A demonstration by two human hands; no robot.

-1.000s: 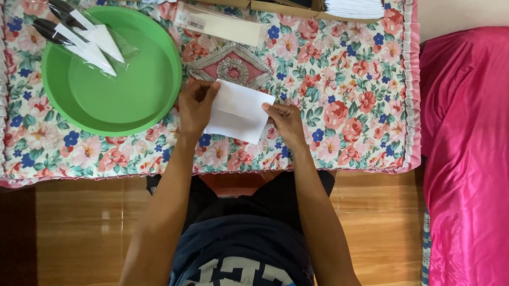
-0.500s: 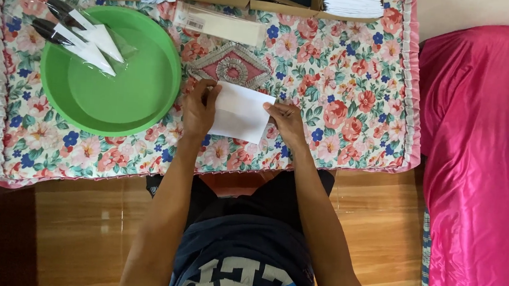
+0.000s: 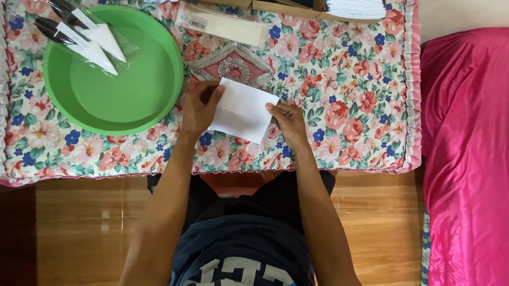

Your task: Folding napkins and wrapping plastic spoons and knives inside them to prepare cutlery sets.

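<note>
Both hands pinch a white folded paper sheet on the flowered cloth.

My left hand and right hand clamp fingers on its short edges; its long axis tilts down-right. A clear long packet lies beyond my fingertips.

Both bare forearms reach forward from the body and converge slightly toward each other. The left hand lies palm down, wrist nearly straight, its fingers curled and pinched inward toward the right. The right hand sits just opposite, also palm down, fingers bent and pointing toward the left hand. The two hands are near each other but apart
</note>
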